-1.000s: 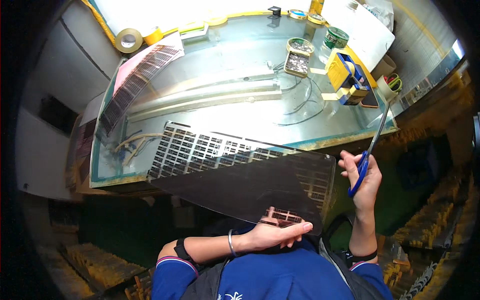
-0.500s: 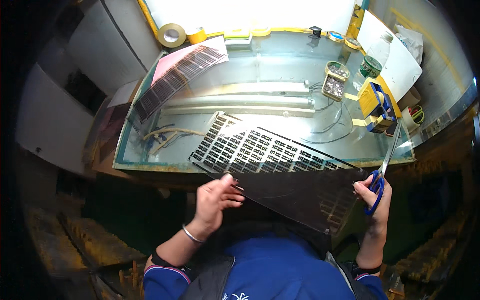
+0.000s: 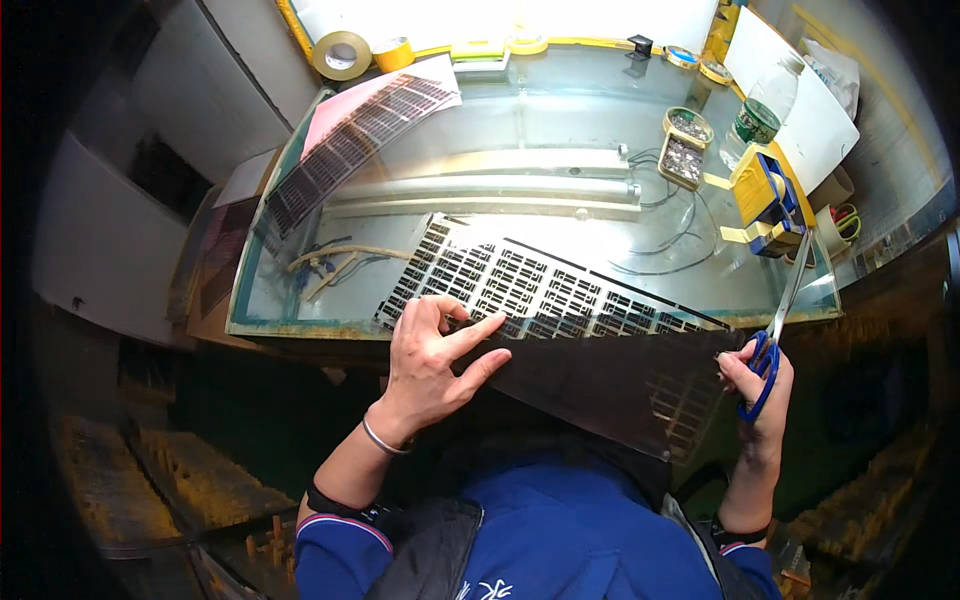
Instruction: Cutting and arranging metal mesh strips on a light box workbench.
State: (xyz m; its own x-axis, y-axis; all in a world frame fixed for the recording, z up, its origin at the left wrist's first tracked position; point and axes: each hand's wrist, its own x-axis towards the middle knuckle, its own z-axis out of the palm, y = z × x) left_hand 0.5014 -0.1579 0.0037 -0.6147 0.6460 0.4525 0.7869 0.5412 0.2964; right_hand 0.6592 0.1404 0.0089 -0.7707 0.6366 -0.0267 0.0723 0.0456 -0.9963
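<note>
A dark patterned film sheet (image 3: pixel 610 385) lies partly on the lit glass table and hangs over its front edge toward my body. Rows of small black marks show on the lit part. My left hand (image 3: pixel 428 362) rests at the sheet's left side, thumb and index finger spread apart, holding nothing. In my right hand (image 3: pixel 765 395) is a pair of scissors (image 3: pixel 762 370) with blue handles, blades pointing up and away. My right fingertips are at the sheet's right corner; whether they also pinch it I cannot tell.
On the glass table (image 3: pixel 570 110), another patterned film (image 3: pixel 350 150) lies over pink paper at far left. Tape rolls (image 3: pixel 341 55) stand along the back. At right are a yellow-and-blue tape dispenser (image 3: pixel 768 205), a small tray (image 3: pixel 682 160) and a plastic bottle (image 3: pixel 770 105). Light tubes (image 3: pixel 490 187) show beneath the glass.
My left hand has moved up onto the sheet, and its index finger and thumb have stretched out to the right. The right hand with the scissors has shifted slightly in view.
</note>
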